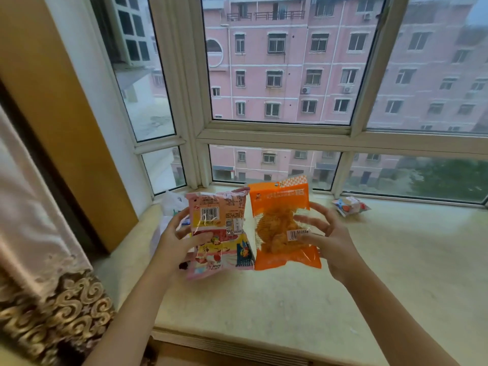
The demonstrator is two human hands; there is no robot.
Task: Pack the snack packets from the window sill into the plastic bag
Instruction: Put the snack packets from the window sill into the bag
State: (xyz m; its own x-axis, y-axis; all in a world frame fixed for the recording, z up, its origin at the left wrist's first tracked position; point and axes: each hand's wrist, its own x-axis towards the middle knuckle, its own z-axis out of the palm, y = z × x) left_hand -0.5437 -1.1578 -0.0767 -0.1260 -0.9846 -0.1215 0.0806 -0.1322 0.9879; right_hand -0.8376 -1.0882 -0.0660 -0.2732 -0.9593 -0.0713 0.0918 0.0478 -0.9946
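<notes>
The left hand (182,233) grips a pink snack packet (219,228), thumb across its printed face and fingers curled behind its left edge; the grip pinches the packet near mid-height, which keeps it upright with the barcode toward the camera. The right hand (320,233) holds an orange snack packet (284,225) at centre frame, fingers spread across the clear window and thumb below, so this grip is a loose pinch on the packet's right side rather than a fist. The two packets hang side by side, edges touching or nearly so, both raised clear of the window sill (264,299); held this way, they appear gathered for one transfer. Behind the left hand, at left of centre, lies a crumpled white plastic bag (171,202) on the sill by the corner of the window frame; its mouth is hidden, so whether it stands open cannot be told. A further small packet (350,206) lies on the sill at right of centre, well apart from both hands, judged as outstanding work. A patterned curtain (47,299) fills the lower left.
</notes>
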